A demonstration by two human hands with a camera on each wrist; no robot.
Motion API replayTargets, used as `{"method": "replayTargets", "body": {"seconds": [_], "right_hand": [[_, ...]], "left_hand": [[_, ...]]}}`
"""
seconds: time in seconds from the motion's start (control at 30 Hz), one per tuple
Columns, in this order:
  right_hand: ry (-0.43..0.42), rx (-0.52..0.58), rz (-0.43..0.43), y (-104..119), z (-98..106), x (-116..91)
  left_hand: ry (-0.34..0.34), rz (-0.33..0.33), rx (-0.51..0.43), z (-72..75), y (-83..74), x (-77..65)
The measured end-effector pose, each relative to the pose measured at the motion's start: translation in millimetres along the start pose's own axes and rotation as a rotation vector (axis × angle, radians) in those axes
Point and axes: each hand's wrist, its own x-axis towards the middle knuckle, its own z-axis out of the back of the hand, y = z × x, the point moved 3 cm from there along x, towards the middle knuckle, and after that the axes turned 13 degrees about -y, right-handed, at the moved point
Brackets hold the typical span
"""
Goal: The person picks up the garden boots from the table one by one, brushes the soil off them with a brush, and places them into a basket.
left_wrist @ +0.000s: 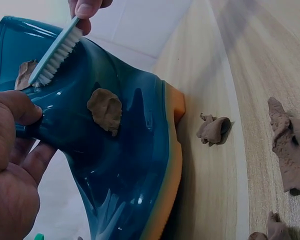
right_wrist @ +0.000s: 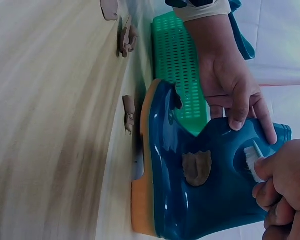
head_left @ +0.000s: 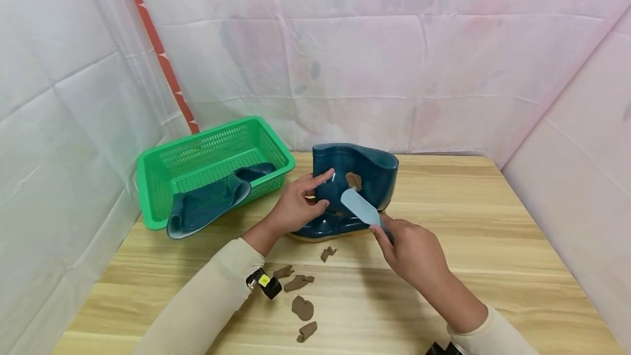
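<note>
At frame centre, left hand [head_left: 299,203] grips blue boot [head_left: 374,184]; right hand [head_left: 415,246] holds brush [head_left: 361,207] at brown patch [head_left: 353,180]

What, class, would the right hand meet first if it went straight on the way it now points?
Most likely the standing rubber boot: the held scrub brush leads, its tip by the upper brown patch, though depth is unclear.

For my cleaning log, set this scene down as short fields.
left hand: holds the boot
right hand: grips the brush
patches: two, brown, on the boot
brush: bristles at the edge of the upper patch
second boot: partly in the basket, lying over its rim
basket: green, left of the held boot
scraps: five in head view, brown, loose on the table
</note>
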Motion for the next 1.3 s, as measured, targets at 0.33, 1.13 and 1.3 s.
{"method": "replayTargets", "body": {"seconds": [0.33, 1.13, 1.3], "right_hand": [[-0.008, 0.055, 0.005, 2, 6, -2], [0.111, 0.043, -0.017, 2, 2, -6], [-0.049, 0.100, 0.029, 2, 11, -3]], "left_hand": [[-0.009, 0.002, 0.008, 1.4, -2.2, 1.0], [0.002, -0.007, -0.003, 0.4, 0.0, -0.8], [-0.009, -0.008, 0.014, 1.4, -1.2, 0.3]]}}
